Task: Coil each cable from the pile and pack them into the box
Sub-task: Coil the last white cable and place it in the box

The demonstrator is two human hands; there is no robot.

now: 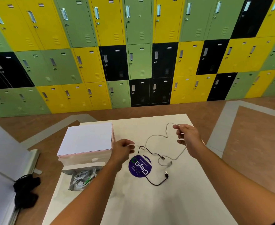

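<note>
My left hand (pixel 123 149) pinched one end of the white cable (pixel 155 135) and my right hand (pixel 189 135) pinched it farther along, above the table (pixel 182 200); the box (pixel 84 165), apparently holding coiled cables (pixel 83 177), sat left.

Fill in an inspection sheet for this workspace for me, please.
Surface: white table, with a round purple sticker on it.
Job's things: open box holding coiled cables; white cable lifted, uncoiled.
Clutter: white flat box behind the open one.
Hands: left hand and right hand each pinch the white cable.
Cables: black cable lies loose on the table, crossing the white one.
Surroundings: lockers behind; dark cloth at left.
</note>
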